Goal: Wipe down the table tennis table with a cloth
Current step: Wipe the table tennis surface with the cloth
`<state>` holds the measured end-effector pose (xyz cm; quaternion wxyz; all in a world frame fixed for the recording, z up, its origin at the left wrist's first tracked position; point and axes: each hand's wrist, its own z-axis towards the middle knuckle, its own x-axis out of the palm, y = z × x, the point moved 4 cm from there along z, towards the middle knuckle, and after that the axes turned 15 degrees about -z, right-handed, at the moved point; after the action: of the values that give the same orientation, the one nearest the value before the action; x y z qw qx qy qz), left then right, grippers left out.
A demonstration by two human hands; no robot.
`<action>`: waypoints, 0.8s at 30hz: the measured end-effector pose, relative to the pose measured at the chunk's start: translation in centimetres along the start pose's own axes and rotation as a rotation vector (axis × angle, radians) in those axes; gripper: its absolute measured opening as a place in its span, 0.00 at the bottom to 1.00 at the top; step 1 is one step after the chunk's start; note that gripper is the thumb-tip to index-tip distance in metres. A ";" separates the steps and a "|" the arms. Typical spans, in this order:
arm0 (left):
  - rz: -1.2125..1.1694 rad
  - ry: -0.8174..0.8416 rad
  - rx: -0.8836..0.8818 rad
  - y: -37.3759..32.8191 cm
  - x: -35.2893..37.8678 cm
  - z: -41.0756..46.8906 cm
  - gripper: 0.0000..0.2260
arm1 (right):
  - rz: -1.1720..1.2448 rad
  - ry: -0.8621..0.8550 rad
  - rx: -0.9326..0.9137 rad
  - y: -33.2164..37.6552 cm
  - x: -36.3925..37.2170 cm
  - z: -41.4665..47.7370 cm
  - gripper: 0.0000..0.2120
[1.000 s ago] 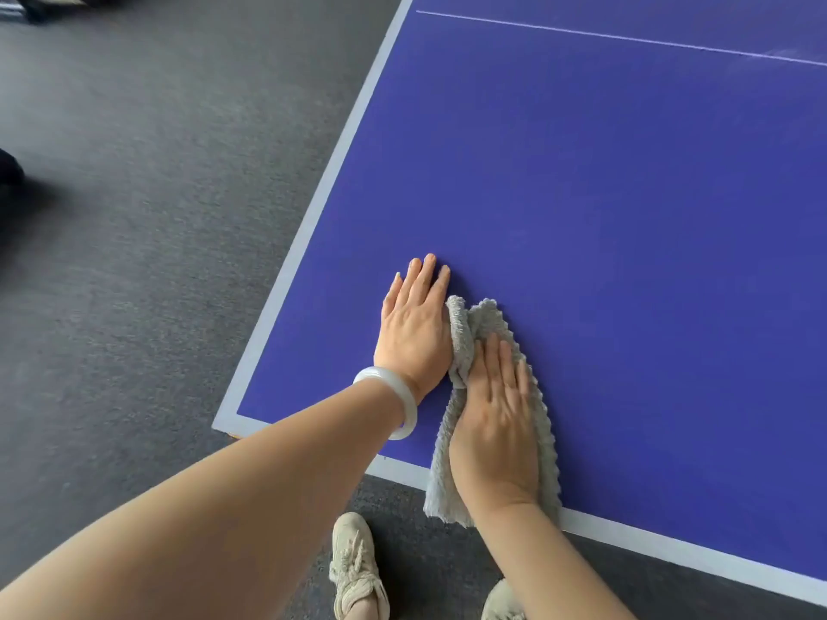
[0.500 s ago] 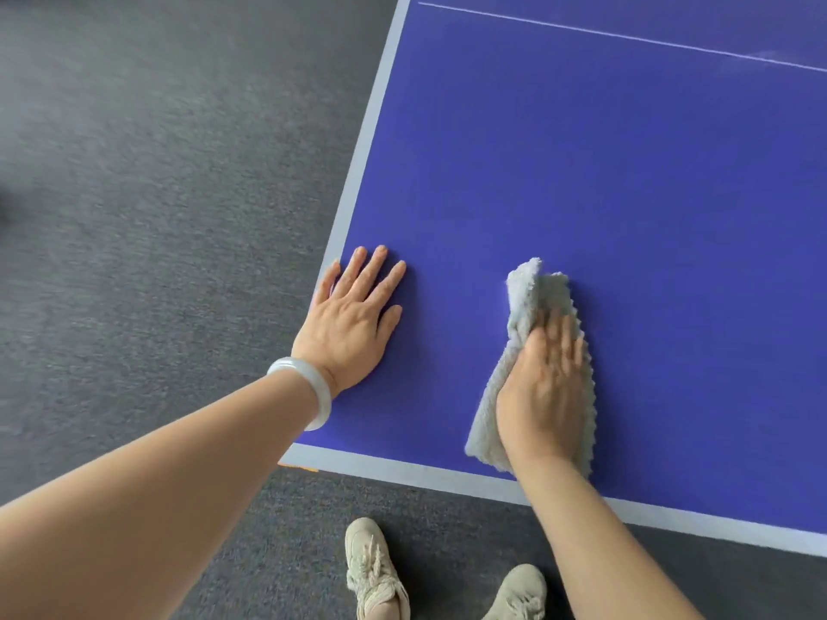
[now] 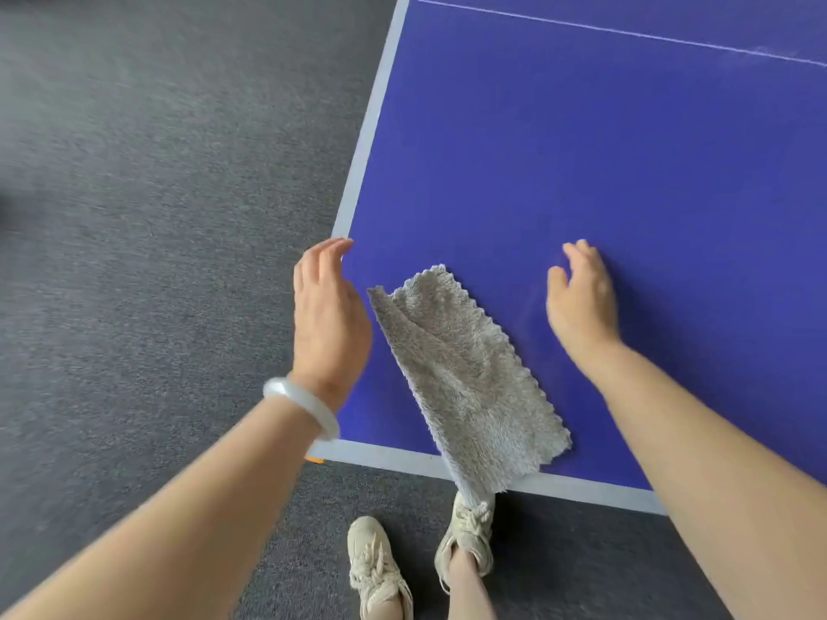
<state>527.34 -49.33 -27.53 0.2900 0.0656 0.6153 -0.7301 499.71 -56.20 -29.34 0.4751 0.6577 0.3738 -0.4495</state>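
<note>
A: Quick one. Where's the cloth (image 3: 465,373)?

B: Lower centre of the frame, flat on the blue tabletop (image 3: 626,149) by its near left corner. It lies slanted, with the near end hanging over the pale edge strip above the shoes (image 3: 376,570).

A: And who has it?

B: Nobody. We mark the left grip (image 3: 329,319) as empty, fingers loosely curved, just left of the cloth over the tabletop's side edge. The right grip (image 3: 581,302) is empty too, fingers relaxed, to the right of the cloth and apart from it. We can't tell whether that palm touches the surface.

A: So the step is to take the cloth up again and wipe?

B: That's our read. We'd first draw the hanging end back onto the tabletop, because it looks likely to slide off to the carpet (image 3: 156,217). Then lay a flat palm on the middle of the cloth instead of pinching a corner. It's fluffy and already creased, so pushing from an edge would probably bunch it.

A: Which way to wipe?

B: We'd go in straight overlapping passes from this corner toward the white line (image 3: 626,33) at the top of the frame, covering the edge strip as well. The spare palm can brace outside the wiping path.
</note>
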 end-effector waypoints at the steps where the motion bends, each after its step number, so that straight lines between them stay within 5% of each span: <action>1: 0.039 -0.004 0.037 -1.6 0.7 -1.5 0.19 | -0.091 -0.021 -0.032 0.4 1.2 0.2 0.24; 4: 0.261 0.223 0.148 -5.8 6.9 -6.7 0.16 | -0.223 -0.117 -0.079 0.7 2.7 -0.2 0.27; 8: 0.563 0.475 -0.087 -6.3 13.7 -9.8 0.34 | -0.347 -0.139 -0.251 1.0 3.0 -0.1 0.29; 11: 0.557 0.462 -0.059 -5.2 13.3 -9.8 0.33 | -0.393 -0.120 -0.397 1.9 3.6 -0.7 0.28; 17: 0.572 0.482 0.014 -1.0 5.7 -11.1 0.28 | -0.393 -0.130 -0.382 1.8 3.3 -0.7 0.28; 24: 0.552 0.242 -0.362 4.4 -0.2 -3.0 0.23 | -0.401 -0.161 -0.382 1.8 3.3 -0.8 0.27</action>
<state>528.91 -46.75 -31.94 0.4083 0.2632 0.7236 -0.4903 502.58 -55.73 -31.88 0.5202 0.4313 0.5355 -0.5065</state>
